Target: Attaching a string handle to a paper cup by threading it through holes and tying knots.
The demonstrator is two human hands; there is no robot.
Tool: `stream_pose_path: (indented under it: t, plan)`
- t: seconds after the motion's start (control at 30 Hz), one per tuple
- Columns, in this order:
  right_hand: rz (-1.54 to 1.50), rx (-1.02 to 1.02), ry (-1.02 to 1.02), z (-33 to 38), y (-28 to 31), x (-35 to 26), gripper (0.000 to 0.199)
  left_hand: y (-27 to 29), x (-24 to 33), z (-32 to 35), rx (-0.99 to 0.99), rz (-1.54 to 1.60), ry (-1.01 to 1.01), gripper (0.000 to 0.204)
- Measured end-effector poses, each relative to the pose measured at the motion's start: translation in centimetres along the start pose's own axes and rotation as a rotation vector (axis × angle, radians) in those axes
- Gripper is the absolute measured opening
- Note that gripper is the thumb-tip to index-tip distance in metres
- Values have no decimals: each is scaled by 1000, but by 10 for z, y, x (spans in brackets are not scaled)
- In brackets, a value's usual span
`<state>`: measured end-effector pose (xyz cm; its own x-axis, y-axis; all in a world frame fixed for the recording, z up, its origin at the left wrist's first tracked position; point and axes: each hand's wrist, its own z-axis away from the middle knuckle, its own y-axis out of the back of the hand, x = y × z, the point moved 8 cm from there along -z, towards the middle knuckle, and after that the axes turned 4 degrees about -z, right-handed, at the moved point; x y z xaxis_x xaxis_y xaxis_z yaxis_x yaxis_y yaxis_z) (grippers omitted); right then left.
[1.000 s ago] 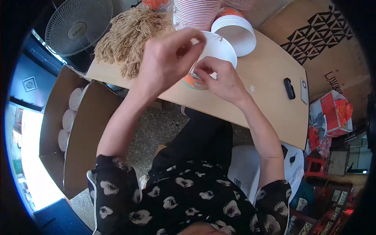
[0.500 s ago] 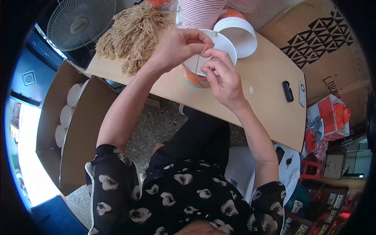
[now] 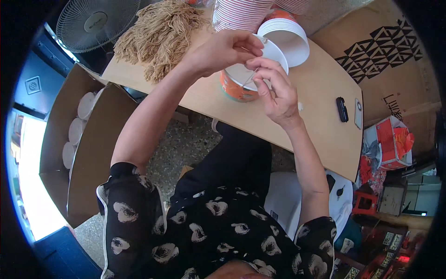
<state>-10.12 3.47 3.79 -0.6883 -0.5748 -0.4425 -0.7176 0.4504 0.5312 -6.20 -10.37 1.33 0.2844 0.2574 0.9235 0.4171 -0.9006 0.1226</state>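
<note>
Over a round paper bucket (image 3: 239, 91) with an orange printed side and white inside, both my hands work at a thin string (image 3: 250, 80). The string runs from the bucket's near rim up to the fingers of my right hand (image 3: 281, 90), which are pinched closed on it. My left hand (image 3: 227, 52) is beside it above the bucket, fingers curled; whether string lies in them is hidden. To the left on the table lies a heap of tan strings (image 3: 160, 37).
Stacked white buckets (image 3: 244, 13) and a tipped stack (image 3: 290, 44) stand behind. A black object (image 3: 342, 109) and a flat grey one (image 3: 358, 113) lie right on the table (image 3: 320, 135). Left are a fan (image 3: 95, 23) and a carton (image 3: 95, 153) of white round items.
Both hands and the bucket appear slightly further right in the view. The string, earlier nearly upright, now slants up to the right hand. My left fingers have loosened from their pinch.
</note>
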Motion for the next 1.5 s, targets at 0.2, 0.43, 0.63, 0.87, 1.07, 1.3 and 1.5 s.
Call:
stream_pose_path:
  t: [0.2,0.43,0.63,0.87,1.07,1.3,1.5]
  plan:
    - [-54,136,-39,6,18,11,4,-7,2,16,-21,-22,174,22]
    - [-106,172,-84,5,23,16,3,-30,3,23,-303,-130,270,26]
    - [-104,210,-130,7,28,22,3,-29,9,23,-309,-221,174,25]
    - [46,108,-268,11,36,18,7,-26,43,31,-198,-558,61,22]
    - [-206,178,-453,17,35,21,14,-31,33,48,-108,-452,155,21]
    - [-392,200,-672,18,27,26,17,-27,31,59,125,-338,-56,17]
    - [-571,255,-778,22,14,32,18,-25,25,65,280,-243,-24,15]
